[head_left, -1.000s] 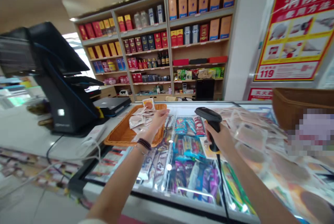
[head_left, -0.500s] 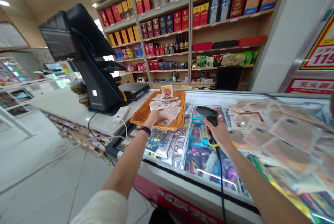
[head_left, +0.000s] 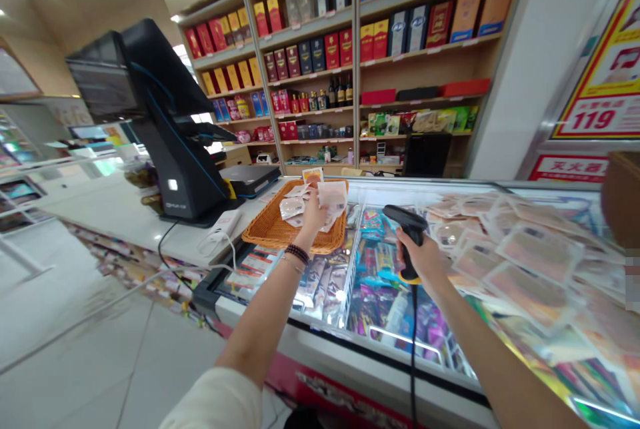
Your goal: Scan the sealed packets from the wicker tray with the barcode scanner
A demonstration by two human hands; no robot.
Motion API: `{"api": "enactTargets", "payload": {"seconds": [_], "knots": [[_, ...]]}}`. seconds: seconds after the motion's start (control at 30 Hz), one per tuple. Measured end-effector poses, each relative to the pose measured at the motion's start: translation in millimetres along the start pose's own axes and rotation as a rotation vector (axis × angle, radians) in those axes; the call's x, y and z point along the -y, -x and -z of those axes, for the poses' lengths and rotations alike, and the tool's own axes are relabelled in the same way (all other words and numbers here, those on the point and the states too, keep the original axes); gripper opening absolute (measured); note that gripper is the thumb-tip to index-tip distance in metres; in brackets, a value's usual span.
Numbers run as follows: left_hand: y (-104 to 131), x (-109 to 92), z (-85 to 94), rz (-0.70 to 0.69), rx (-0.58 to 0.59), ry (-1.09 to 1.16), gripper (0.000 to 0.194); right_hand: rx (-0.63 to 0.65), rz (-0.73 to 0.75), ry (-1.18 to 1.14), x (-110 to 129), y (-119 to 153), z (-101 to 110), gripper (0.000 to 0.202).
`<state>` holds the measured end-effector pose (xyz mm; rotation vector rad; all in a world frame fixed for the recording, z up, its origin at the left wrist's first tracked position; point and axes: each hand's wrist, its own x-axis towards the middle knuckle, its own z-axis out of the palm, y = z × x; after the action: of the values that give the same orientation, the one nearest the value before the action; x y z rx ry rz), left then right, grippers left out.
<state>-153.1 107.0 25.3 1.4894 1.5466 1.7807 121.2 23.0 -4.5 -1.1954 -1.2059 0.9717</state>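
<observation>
My left hand (head_left: 313, 214), with a dark bead bracelet at the wrist, is closed on a flat clear packet (head_left: 333, 195) above the orange wicker basket (head_left: 267, 232). More packets (head_left: 292, 208) lie in the basket below and beside my fingers. In my right hand (head_left: 420, 256) is a black barcode scanner (head_left: 406, 218), its head pointing up and left toward the basket and its cable hanging down. A large pile of similar flat packets (head_left: 530, 256) is spread over the freezer's glass top at the right.
The basket rests on the glass-topped chest freezer (head_left: 320, 334), which holds colourful packaged goods. A black checkout terminal (head_left: 175, 149), a flat scale (head_left: 253, 179) and a white power strip (head_left: 223, 226) with cords stand on the left counter. Shelves of boxes (head_left: 315, 56) line the back.
My left hand has lifted a packet from the heap in the basket and moved slightly right and up with it. My right hand still holds the scanner in nearly the same place.
</observation>
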Motion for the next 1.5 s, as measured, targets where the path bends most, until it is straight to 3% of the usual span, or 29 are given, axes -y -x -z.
{"api": "enactTargets", "payload": {"seconds": [0.17,0.33,0.5,1.03,1.5], "knots": [[11,-9,-52.6,-0.044,0.073,0.239,0.043,-0.027,0.062,0.092,6,1,8,0.042],[16,-1,-75.9,0.027,0.168,0.297,0.041,-0.069,0.098,0.204,3,-1,16,0.045],[14,9,-74.1,0.118,0.21,0.323,0.042,-0.023,0.125,0.284,5,2,18,0.043],[23,4,-69.9,0.034,0.24,0.236,0.038,0.061,0.081,0.359,23,14,12,0.04],[18,10,-71.9,0.052,0.242,0.263,0.039,0.079,0.116,0.305,14,13,18,0.04]]}}
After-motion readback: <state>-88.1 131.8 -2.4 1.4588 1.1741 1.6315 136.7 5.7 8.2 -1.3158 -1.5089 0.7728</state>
